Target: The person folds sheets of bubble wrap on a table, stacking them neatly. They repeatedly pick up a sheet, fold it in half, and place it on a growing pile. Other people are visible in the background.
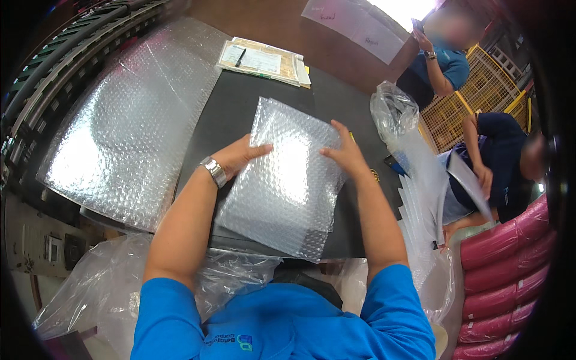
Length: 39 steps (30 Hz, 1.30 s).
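Observation:
Between my two hands is a small stack of clear bubble wrap sheets (pixel 282 186), tilted over the dark tabletop. My left hand (pixel 243 155) grips its left edge, thumb on top and fingers hidden beneath. On the opposite edge my right hand (pixel 347 153) holds the stack, its thumb lying on the upper face. The sheets do not line up fully; corners stick out at the lower right. A large bubble wrap sheet (pixel 132 132) lies flat on the left part of the table.
A paper pad with a pen (pixel 258 61) lies at the table's far edge. Clear plastic film (pixel 396 114) and stacked clear sheets (pixel 420 222) stand at the right. Two other people (pixel 447 66) are on the right, one handling a sheet. Pink wrapped rolls (pixel 510 270) fill the lower right.

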Tool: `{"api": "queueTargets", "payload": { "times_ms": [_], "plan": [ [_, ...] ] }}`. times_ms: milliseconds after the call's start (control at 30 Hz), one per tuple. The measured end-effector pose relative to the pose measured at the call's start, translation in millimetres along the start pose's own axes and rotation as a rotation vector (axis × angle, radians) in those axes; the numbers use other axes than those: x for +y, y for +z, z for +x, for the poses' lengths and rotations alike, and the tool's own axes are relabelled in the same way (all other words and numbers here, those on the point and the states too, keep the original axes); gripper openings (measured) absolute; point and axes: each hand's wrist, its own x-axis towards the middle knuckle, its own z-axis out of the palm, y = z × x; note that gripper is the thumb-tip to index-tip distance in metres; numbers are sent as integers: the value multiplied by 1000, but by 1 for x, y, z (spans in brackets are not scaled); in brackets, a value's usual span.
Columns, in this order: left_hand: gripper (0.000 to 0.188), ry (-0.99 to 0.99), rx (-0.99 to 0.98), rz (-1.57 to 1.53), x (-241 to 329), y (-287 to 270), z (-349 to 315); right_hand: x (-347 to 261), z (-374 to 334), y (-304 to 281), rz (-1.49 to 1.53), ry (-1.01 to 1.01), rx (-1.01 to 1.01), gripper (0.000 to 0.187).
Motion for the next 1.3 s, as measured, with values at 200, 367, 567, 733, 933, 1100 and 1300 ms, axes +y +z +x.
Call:
{"api": "queueTargets", "payload": {
  "times_ms": [200, 367, 567, 733, 933, 1100, 1300],
  "plan": [
    [74, 348, 262, 78, 0, -3, 5, 15, -4, 26, 383, 88, 594, 83],
    [67, 629, 257, -74, 19, 0, -11, 17, -27, 24, 1031, -207, 226, 83],
    [79, 464, 464, 281, 16, -15, -10, -10, -38, 17, 784, -71, 232, 77],
    [81, 419, 410, 334, 4, -3, 5, 16, -39, 37, 1011, -52, 198, 78],
    [75, 525, 442, 102, 7, 6, 1, 19, -43, 38, 1167, -108, 309, 78],
    [51, 410, 428, 291, 3, 1, 1, 11, -43, 45, 1019, -4, 272, 55],
    [39, 420, 445, 219, 12, 9, -4, -7, -46, 43, 1092, -11, 325, 37]
  ]
}}
